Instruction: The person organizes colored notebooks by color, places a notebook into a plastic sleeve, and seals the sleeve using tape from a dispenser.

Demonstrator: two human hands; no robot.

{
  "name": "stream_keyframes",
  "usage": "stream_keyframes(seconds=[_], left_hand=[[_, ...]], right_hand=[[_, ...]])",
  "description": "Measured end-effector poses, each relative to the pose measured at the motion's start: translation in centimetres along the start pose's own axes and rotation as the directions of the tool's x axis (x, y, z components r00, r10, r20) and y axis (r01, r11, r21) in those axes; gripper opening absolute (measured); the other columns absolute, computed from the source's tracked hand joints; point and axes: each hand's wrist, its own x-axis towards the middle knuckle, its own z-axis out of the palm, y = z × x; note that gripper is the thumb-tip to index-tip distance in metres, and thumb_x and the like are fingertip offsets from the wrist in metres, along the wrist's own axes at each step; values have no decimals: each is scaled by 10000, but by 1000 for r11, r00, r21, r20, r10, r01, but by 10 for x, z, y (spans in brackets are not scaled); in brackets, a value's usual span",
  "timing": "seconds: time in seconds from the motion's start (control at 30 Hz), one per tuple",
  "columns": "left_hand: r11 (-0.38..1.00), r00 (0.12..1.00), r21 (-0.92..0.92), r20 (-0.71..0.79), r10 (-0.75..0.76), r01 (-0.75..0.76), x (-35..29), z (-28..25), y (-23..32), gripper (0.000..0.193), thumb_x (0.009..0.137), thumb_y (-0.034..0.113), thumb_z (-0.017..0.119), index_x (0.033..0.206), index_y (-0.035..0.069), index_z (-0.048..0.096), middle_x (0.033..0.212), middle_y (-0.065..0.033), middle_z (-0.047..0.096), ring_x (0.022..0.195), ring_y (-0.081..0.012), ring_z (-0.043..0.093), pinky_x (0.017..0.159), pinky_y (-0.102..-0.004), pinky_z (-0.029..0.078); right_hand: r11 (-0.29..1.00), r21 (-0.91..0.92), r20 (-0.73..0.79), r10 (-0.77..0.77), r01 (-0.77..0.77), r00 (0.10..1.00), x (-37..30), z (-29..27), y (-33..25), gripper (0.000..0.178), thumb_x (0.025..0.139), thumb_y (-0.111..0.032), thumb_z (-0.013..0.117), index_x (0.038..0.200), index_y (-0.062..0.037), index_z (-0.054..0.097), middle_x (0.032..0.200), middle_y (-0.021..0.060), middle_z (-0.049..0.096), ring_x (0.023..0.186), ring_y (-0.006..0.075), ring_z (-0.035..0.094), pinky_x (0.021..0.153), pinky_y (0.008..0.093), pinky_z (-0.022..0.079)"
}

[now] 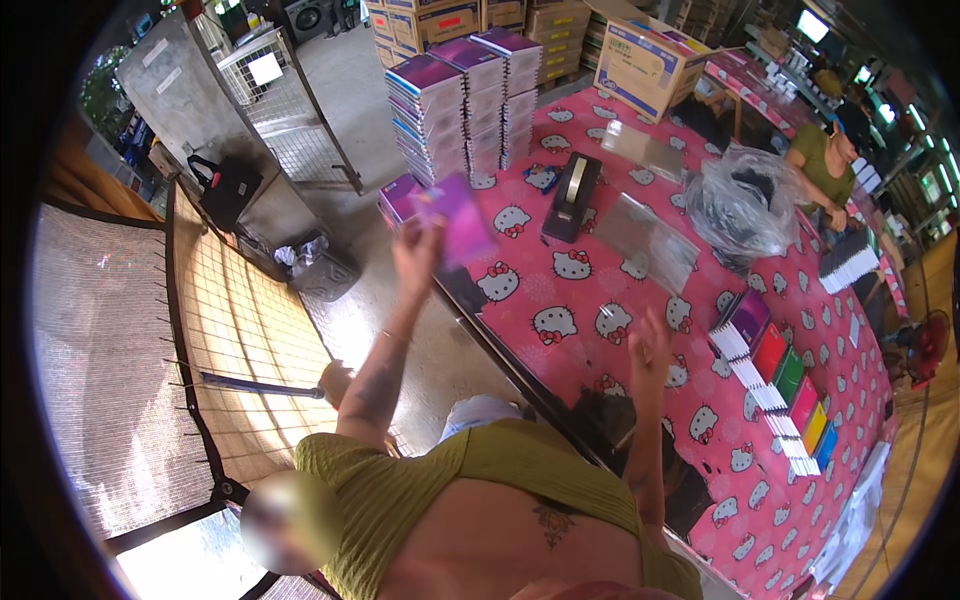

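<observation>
My left hand point(418, 255) is closed on a purple notebook point(462, 222), held up at the table's left edge and slightly blurred. Close behind it, another purple-covered notebook point(399, 197) lies at the table corner. Tall stacks of spiral-bound notebooks point(432, 115) with purple covers rise beyond. Over the pink table point(540, 285), my right hand point(650, 345) is raised with fingers apart and nothing visible in it. Between the hands and farther off stands a black tape dispenser point(572, 197) with a roll of clear tape. Clear plastic sleeves point(648, 240) lie to its right.
A crumpled clear plastic bag point(735, 205) sits farther right. Rows of notebooks with coloured covers point(770, 375) lie at the right. An open cardboard box point(648, 70) stands at the back. Across the table a co-worker point(825, 170) handles things near more notebooks point(848, 262). A mesh partition point(260, 310) is on my left.
</observation>
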Motion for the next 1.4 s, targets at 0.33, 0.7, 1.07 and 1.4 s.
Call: stream_keyframes(seconds=[0.33,0.7,1.07,1.4], left_hand=[[992,991,-3,-60,-122,122,196,-43,-148,649,967,539,550,1304,-14,597,1136,-79,673,990,-188,626,852,-340,499],[720,805,566,-155,572,-402,58,75,-62,534,973,361,611,1229,-106,564,1127,-296,625,1043,-417,616,901,-517,507],[813,-37,-337,931,364,-474,-497,410,5,512,919,196,682,1375,57,496,1448,-215,407,1310,-393,454,1057,-489,404],[976,-8,-56,998,55,-208,-599,508,18,458,954,238,649,1332,12,523,1219,-172,600,1084,-277,656,878,-371,549]], right_hand=[[969,190,-96,178,-158,979,-56,-22,81,394,963,-216,644,1313,-62,551,1325,108,528,1211,260,572,971,378,496],[753,-538,-537,39,-378,843,-114,-233,81,514,857,-174,708,1326,-67,526,1296,197,527,1198,388,524,994,456,457],[217,-911,-354,22,-350,935,-116,-555,133,520,818,-55,666,1319,-168,589,1353,93,523,1239,329,504,1013,463,447],[412,-908,-193,-234,-83,953,-127,-605,135,128,865,-105,654,985,-81,691,1040,80,680,949,312,653,808,428,549]])
